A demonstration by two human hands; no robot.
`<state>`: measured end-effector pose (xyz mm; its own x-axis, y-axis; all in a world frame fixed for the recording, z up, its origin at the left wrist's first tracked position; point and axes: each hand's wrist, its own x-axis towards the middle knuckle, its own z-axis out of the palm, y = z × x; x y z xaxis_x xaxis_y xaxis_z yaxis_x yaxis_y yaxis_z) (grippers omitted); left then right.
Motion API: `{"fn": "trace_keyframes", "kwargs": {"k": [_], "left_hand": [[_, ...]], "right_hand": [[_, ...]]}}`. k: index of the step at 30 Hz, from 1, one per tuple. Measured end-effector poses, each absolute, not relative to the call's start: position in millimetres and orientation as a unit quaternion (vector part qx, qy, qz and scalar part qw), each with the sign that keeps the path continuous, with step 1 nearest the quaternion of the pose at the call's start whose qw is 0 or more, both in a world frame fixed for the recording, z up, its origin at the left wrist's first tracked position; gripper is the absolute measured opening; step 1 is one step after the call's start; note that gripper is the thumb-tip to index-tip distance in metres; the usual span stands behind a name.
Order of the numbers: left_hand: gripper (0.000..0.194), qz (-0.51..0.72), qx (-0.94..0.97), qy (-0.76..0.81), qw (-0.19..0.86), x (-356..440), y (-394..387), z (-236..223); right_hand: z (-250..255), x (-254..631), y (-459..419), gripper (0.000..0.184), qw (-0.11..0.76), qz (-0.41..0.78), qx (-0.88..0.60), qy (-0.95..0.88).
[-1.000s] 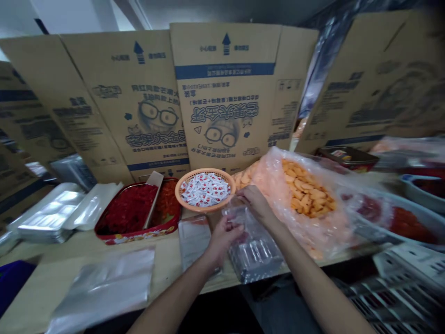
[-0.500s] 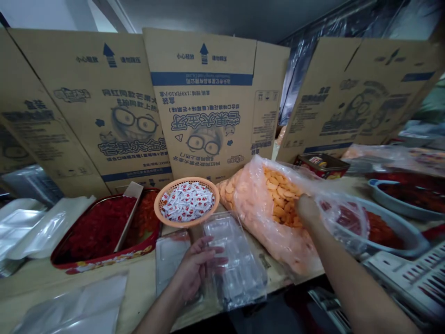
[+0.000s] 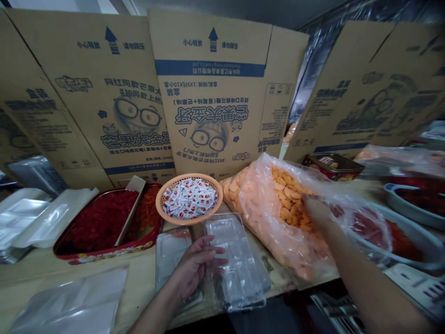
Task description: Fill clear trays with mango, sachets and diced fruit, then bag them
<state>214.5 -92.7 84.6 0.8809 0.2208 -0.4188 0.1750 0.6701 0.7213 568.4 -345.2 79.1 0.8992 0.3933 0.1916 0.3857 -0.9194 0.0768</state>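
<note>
Near edge of the wooden bench (image 3: 45, 283), logged from my remote station: left hand (image 3: 194, 266) lies open, palm down, fingers spread, fingertips at the side of one clear blister tray (image 3: 236, 262), with no grip that I can see. A second clear tray (image 3: 172, 253) sits under the left hand's wrist side. One silver pouch (image 3: 69, 299) lies further left.

Right hand (image 3: 315, 211) is at the mouth of one clear plastic bag (image 3: 257, 218), its fingers hidden in the film among the orange discs (image 3: 290, 204); I cannot tell whether it is closed. The discs are too many to count.

Beyond: one orange basket (image 3: 189, 177) of white sachets (image 3: 191, 198), uncountable; one red tray (image 3: 104, 248); two tubs (image 3: 422, 241) at right; one tin (image 3: 333, 167); four flattened cartons (image 3: 212, 97) standing behind.
</note>
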Motion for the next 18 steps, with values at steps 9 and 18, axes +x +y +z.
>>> {"fn": "trace_keyframes", "kwargs": {"k": [9,18], "left_hand": [[0.053,0.007,0.401,0.227,0.887,212,-99,76],[0.050,0.027,0.385,0.238,0.891,199,-92,78]], "right_hand": [[71,557,-345,0.039,0.035,0.109,0.966,0.234],[72,569,-335,0.018,-0.087,0.166,0.952,0.242]]}}
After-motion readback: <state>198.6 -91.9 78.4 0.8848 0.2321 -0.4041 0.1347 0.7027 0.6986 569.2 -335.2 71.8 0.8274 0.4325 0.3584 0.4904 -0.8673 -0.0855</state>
